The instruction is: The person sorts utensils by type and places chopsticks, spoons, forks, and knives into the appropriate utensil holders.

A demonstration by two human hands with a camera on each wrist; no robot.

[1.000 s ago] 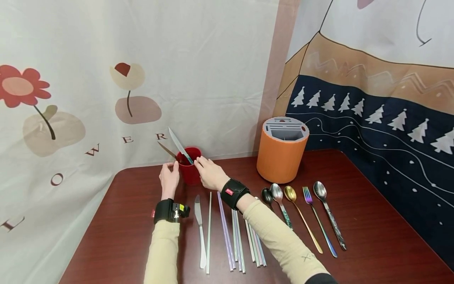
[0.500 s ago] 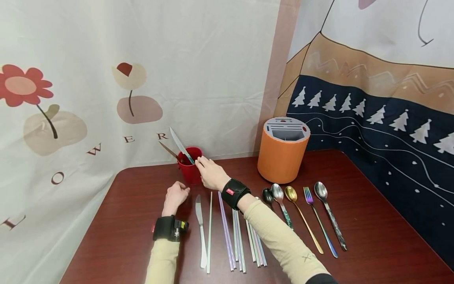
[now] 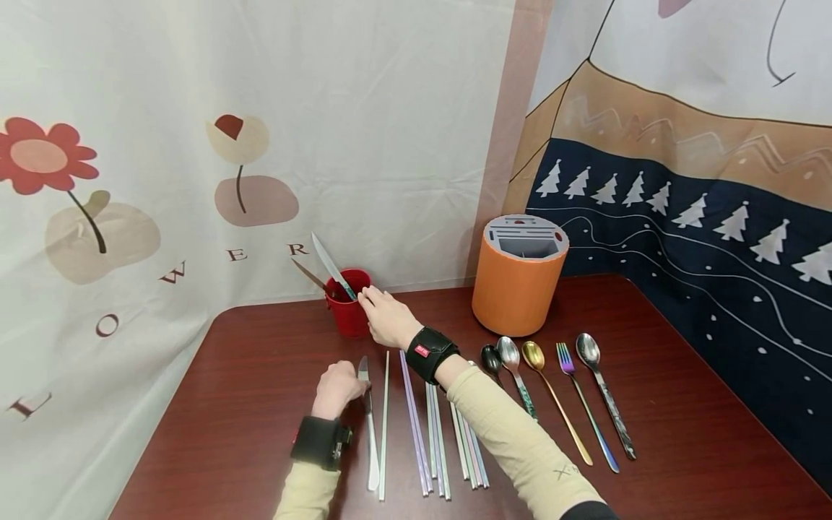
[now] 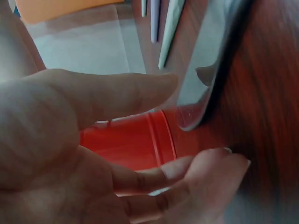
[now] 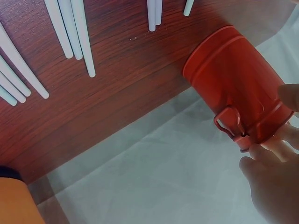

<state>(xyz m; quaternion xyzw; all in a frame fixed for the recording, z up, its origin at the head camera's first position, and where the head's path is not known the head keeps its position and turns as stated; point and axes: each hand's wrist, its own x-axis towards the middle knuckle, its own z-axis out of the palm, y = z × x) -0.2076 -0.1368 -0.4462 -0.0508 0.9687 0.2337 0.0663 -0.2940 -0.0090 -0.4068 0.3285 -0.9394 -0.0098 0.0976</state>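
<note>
My left hand [image 3: 336,390] is low over the table at the blade end of a silver table knife [image 3: 372,455]. In the left wrist view the knife's blade [image 4: 198,88] passes by the thumb tip, with thumb and fingers [image 4: 217,172] apart. My right hand [image 3: 388,319] grips the rim of a small red bucket [image 3: 349,321], thumb outside and fingers over the edge, as the right wrist view shows. Two more blades lean out of the bucket: a silver knife [image 3: 328,258] with a patterned handle and a narrow brownish one [image 3: 308,276].
Several chopsticks [image 3: 416,433] lie in groups right of the table knife. Further right are spoons [image 3: 559,404] and a rainbow-coloured fork [image 3: 581,404]. An orange cutlery holder [image 3: 518,289] with a grey slotted top stands at the back, before the hanging cloth.
My left hand has left the bucket's rim and moved down and right to the table knife. The right hand has stayed on the bucket.
</note>
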